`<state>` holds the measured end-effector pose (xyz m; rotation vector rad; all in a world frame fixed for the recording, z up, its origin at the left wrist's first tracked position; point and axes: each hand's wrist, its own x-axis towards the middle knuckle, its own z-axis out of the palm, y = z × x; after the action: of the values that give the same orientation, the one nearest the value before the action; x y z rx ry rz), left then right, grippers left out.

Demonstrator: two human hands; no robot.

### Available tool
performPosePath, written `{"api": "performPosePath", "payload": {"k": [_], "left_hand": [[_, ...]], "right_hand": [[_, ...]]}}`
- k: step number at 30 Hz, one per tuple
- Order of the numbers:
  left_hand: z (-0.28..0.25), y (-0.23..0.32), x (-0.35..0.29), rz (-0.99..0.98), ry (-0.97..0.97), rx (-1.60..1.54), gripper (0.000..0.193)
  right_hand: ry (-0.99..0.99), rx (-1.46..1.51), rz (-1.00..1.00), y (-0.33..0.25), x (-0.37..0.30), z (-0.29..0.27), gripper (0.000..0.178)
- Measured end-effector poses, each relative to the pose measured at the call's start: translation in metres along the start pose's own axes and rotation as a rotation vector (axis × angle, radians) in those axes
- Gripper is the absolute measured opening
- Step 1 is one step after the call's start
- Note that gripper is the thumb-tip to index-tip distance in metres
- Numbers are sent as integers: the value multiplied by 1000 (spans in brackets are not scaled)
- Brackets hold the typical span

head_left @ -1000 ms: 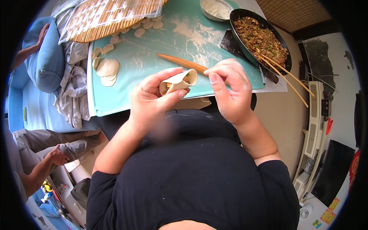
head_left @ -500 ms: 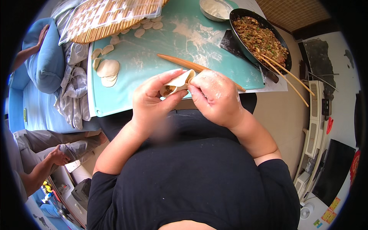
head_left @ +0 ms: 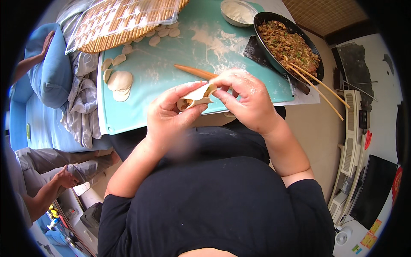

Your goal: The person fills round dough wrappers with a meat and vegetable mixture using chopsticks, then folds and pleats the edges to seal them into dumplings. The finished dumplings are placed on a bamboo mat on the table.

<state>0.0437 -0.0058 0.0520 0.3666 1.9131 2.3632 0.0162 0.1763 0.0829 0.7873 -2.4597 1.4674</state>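
Observation:
My left hand (head_left: 167,105) holds a partly folded dumpling (head_left: 198,95) above the mat's near edge, thumb and fingers along its sides. Brown filling shows at both of its open ends. My right hand (head_left: 248,96), dusted with flour, has thumb and forefinger at the dumpling's right end, gripping the wrapper's rim. Just beyond my hands a tapered wooden rolling pin (head_left: 192,70) lies on the green mat (head_left: 150,85), its right part hidden behind my right hand. A small stack of round dough wrappers (head_left: 120,81) rests on the left side.
A black pan (head_left: 267,55) of chopped filling (head_left: 289,43) stands at the right, with long chopsticks (head_left: 321,92) across its rim. Behind are a flour bowl (head_left: 238,13) and a woven tray (head_left: 128,21). More wrappers (head_left: 155,40) lie by the tray. Another person's hands (head_left: 65,176) are at far left.
My right hand's fingers have loosened from a tight pinch and shifted slightly up at the dumpling's right end. That end now gapes, showing filling. My left hand keeps its hold.

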Motion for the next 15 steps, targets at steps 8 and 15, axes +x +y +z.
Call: {"api": "performPosePath", "payload": {"k": [8, 15], "left_hand": [[3, 0, -1, -41, 93, 10, 39], [6, -4, -1, -31, 135, -58, 38]], "right_hand": [[57, -33, -65, -4, -6, 10, 10], [152, -251, -251, -8, -5, 17, 14]]}}
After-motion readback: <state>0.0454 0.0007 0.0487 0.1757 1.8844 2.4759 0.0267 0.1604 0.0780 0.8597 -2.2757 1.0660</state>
